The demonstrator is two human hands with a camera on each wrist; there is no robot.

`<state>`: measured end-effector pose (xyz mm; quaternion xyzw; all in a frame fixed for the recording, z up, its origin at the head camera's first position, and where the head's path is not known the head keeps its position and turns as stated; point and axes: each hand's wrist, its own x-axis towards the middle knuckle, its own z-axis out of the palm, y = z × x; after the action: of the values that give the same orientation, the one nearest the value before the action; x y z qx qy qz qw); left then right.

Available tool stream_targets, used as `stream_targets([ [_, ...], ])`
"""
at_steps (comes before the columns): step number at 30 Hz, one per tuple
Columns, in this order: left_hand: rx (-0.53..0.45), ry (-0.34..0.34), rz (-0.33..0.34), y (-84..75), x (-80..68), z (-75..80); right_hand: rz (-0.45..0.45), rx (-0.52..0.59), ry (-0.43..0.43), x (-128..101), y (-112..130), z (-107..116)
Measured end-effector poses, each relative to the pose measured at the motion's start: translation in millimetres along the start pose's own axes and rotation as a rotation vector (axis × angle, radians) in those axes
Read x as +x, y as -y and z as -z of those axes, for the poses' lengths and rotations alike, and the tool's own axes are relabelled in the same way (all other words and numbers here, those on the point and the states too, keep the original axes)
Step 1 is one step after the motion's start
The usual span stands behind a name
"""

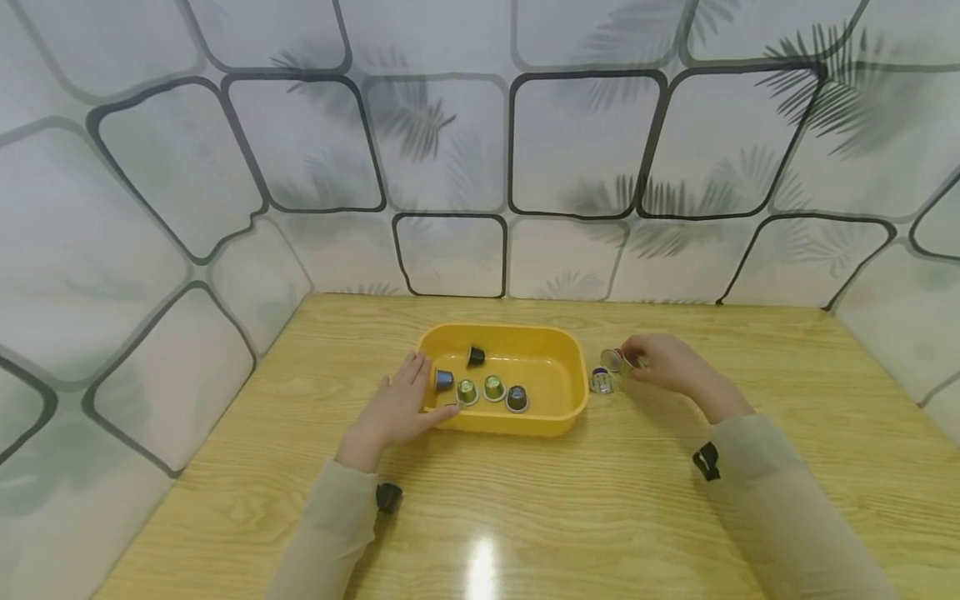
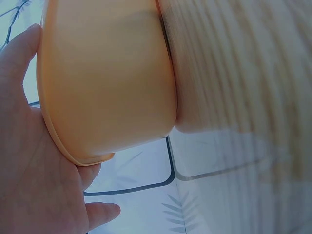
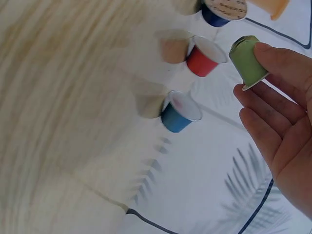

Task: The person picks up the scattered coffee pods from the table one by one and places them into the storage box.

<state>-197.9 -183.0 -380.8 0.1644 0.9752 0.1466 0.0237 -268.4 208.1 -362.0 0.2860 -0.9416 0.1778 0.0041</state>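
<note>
In the right wrist view my right hand (image 3: 287,107) pinches a green coffee capsule (image 3: 248,62) between thumb and fingers, above the table. Beside it stand a red capsule (image 3: 201,61), a light blue capsule (image 3: 178,114) and a dark blue capsule (image 3: 219,12) with a printed lid. My left hand (image 1: 393,406) rests on the left end of a yellow tray (image 1: 555,427), its thumb along the front rim and its fingers extended at the corner. Inside lie several capsules: black (image 1: 476,357), blue (image 1: 444,380), dark grey (image 1: 517,398) and two green ones (image 1: 493,387).
The wooden table (image 1: 555,508) meets a patterned backdrop (image 1: 450,150) behind and at both sides. The dark blue capsule stands close to the tray's right end. Black straps with small dark parts (image 1: 388,497) are on the wrists.
</note>
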Motion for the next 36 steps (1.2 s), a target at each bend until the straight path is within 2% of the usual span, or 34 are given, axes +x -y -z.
stream_targets([
  [12, -0.002, 0.006, 0.007, 0.4, -0.4, -0.4, 0.079, -0.056, -0.032, 5, 22, 8],
  [30, -0.016, -0.016, -0.009, -0.9, -0.4, -0.2, 0.107, -0.069, -0.025, 12, 52, 12],
  [36, -0.004, 0.000, -0.001, -1.5, -0.3, 0.6, 0.131, -0.076, -0.024, 15, 60, 11],
])
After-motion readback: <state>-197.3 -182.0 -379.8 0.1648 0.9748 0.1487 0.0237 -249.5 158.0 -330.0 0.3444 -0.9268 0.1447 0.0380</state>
